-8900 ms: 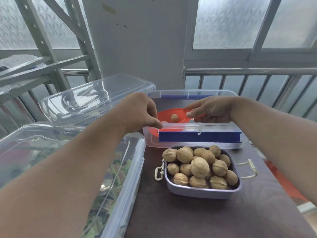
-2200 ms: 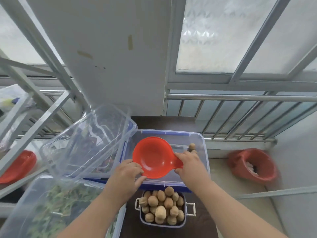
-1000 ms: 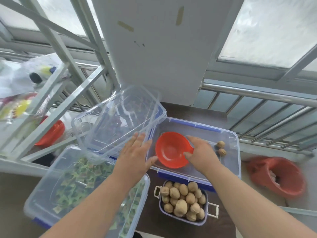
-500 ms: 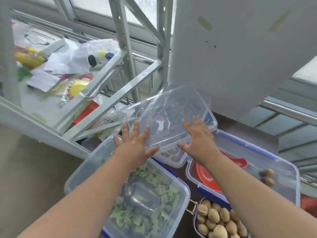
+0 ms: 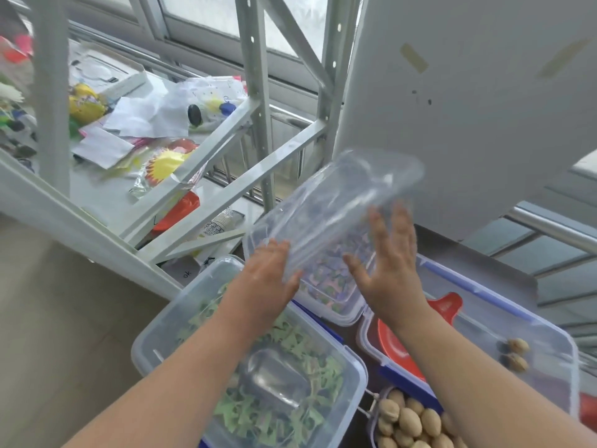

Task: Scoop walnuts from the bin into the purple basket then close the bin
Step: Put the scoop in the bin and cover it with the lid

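A: Head view, the only 1 we have. Where does the lid sit against the hands?

B: The clear lid (image 5: 336,211) is tilted, its long axis running from lower left up to upper right. It lies just ahead of both palms, over the bin of purple and green pieces (image 5: 326,286), not over the walnut bin (image 5: 484,337).

A: And the walnut bin itself?

B: To the right and nearer the person, under the right forearm. The red scoop (image 5: 397,347) lies inside it with 2 walnuts (image 5: 517,352) left near its far end. The purple basket (image 5: 416,421) sits at the bottom edge, heaped with nuts.

A: Which hand is closer to the bin?

B: The right hand (image 5: 387,266). Its fingers are spread straight and seem to lie flat against the lid's right side. The left hand (image 5: 268,273) is likewise flat and wide, at the lid's lower left edge. Neither curls round anything; blur hides whether the right fingertips truly touch.

A: So the coming move?

B: I judge the lid must swing right and toward the person, then level out so its long axis matches the bin's.
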The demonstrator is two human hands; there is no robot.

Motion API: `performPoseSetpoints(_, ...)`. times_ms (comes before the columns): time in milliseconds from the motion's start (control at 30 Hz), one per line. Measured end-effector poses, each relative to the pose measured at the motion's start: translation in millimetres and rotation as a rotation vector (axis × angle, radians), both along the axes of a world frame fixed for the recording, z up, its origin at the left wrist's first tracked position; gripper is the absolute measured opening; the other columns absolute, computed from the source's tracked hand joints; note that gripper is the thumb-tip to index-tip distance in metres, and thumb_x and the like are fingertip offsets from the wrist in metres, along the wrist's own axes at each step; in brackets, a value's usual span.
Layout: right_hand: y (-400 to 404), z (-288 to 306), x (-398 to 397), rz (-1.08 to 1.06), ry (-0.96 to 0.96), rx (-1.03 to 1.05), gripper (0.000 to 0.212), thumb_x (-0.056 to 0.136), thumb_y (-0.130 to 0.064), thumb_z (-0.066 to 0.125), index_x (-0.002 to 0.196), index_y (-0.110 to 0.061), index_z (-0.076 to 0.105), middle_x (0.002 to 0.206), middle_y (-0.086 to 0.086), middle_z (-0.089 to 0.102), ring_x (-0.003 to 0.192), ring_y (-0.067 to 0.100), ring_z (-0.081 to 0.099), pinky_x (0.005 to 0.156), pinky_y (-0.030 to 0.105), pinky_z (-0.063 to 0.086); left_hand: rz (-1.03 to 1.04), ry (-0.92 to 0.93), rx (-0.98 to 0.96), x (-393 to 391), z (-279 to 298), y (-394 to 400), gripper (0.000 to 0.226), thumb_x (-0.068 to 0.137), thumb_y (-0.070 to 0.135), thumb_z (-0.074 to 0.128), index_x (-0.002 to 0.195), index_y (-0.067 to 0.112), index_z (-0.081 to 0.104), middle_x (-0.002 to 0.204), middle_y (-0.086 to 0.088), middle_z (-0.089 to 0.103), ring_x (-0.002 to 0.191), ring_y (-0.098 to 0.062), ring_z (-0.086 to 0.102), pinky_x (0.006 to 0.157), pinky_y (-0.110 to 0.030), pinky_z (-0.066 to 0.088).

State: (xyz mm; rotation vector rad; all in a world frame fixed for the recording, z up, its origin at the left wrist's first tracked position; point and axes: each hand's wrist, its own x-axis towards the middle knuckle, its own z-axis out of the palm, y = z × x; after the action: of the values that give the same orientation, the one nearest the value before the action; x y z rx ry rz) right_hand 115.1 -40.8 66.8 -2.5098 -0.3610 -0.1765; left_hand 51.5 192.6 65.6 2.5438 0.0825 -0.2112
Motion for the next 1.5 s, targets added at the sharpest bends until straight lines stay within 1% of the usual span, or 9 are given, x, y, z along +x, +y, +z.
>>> performPoseSetpoints(167, -9, 38, -2, -0.194, 0.274, 0.295, 0.113, 0.09, -0.065, 0.067, 0.164, -0.042, -0.015, 0.175, -0.01, -0.015, 0.16, 0.007, -0.012, 0.128, 0.038, 0.003, 0.176, -0.341, -0.098, -12, 63, 4, 0.058, 0.104, 0.0, 0.055, 0.16, 0.012, 0.045, 0.146, -0.01, 0.065, 0.134, -0.027, 0.061, 0.107, -0.032, 0.046)
performPoseSetpoints(300, -18, 57, -3, -0.16, 0.464, 0.454, 0.117, 0.081, -0.076, 0.068, 0.164, -0.048, -0.01, 0.176, -0.014, 0.003, 0.16, 0.014, 0.014, 0.129, 0.045, 0.019, 0.168, -0.538, -0.183, -17, 105, 9, 0.051, 0.106, 0.0, 0.05, 0.154, 0.018, 0.05, 0.124, 0.0, 0.076, 0.109, -0.011, 0.076, 0.08, -0.036, 0.065)
performPoseSetpoints(500, -37, 83, -1, -0.238, 0.531, 0.967, 0.095, 0.081, -0.065, 0.081, 0.156, -0.06, 0.021, 0.155, -0.007, 0.054, 0.137, 0.027, 0.058, 0.111, 0.06, 0.047, 0.292, -0.304, -0.842, -27, 159, -18, 0.05, 0.112, 0.014, 0.052, 0.147, 0.05, 0.051, 0.117, 0.003, 0.078, 0.094, -0.022, 0.082, 0.047, -0.041, 0.061)
performPoseSetpoints(667, -73, 107, -16, -0.286, 0.344, 1.049, 0.064, 0.104, -0.007, 0.062, 0.154, -0.038, 0.039, 0.088, 0.013, 0.069, 0.06, 0.03, 0.065, 0.063, 0.045, 0.062, 0.213, -0.236, -0.778, -36, 167, -39, 0.052, 0.11, 0.016, 0.055, 0.149, 0.051, 0.05, 0.115, 0.003, 0.08, 0.093, -0.02, 0.082, 0.067, -0.02, 0.061)
performPoseSetpoints(767, -100, 124, -32, -0.315, 0.303, 1.09, 0.068, 0.107, -0.002, 0.052, 0.159, -0.041, 0.033, 0.068, 0.008, 0.063, 0.057, 0.03, 0.06, 0.061, 0.044, 0.062, 0.158, -0.215, -0.643, -29, 169, -46, 0.063, 0.103, 0.005, 0.062, 0.144, 0.053, 0.056, 0.123, 0.007, 0.075, 0.088, -0.025, 0.082, 0.084, -0.049, 0.064)
performPoseSetpoints(933, -145, 143, -70, -0.277, 0.288, 1.051, 0.074, 0.108, -0.005, 0.054, 0.162, -0.049, 0.028, 0.069, 0.016, 0.061, 0.06, 0.032, 0.056, 0.058, 0.039, 0.06, 0.007, -0.277, -0.517, -8, 195, -82, 0.073, 0.095, 0.024, 0.074, 0.151, 0.06, 0.044, 0.144, 0.011, 0.061, 0.086, -0.017, 0.076, 0.082, -0.037, 0.062)
performPoseSetpoints(1033, -161, 150, -90, -0.23, 0.297, 1.072, 0.076, 0.107, -0.003, 0.055, 0.158, -0.054, 0.031, 0.07, 0.021, 0.057, 0.059, 0.033, 0.053, 0.057, 0.04, 0.059, -0.027, -0.259, -0.575, 6, 206, -112, 0.082, 0.094, 0.026, 0.077, 0.157, 0.057, 0.035, 0.16, 0.005, 0.049, 0.101, -0.025, 0.075, 0.098, -0.051, 0.061)
performPoseSetpoints(1300, -197, 177, -125, -0.289, 0.221, 0.977, 0.079, 0.106, -0.003, 0.055, 0.159, -0.052, 0.024, 0.072, 0.016, 0.061, 0.052, 0.029, 0.058, 0.058, 0.035, 0.058, 0.021, -0.192, -0.774, 15, 213, -169, 0.079, 0.1, 0.009, 0.073, 0.159, 0.051, 0.04, 0.086, -0.01, 0.05, 0.052, -0.026, 0.061, 0.057, -0.043, 0.065)
performPoseSetpoints(1500, -213, 198, -144, -0.405, -0.086, 0.255, 0.096, 0.096, -0.035, 0.069, 0.159, -0.062, 0.003, 0.146, -0.014, 0.04, 0.131, 0.004, 0.045, 0.116, 0.033, 0.036, 0.089, -0.276, -0.821, 10, 225, -206, 0.077, 0.106, 0.006, 0.06, 0.158, 0.057, 0.036, 0.08, -0.011, 0.047, 0.052, -0.026, 0.057, 0.056, -0.039, 0.061)
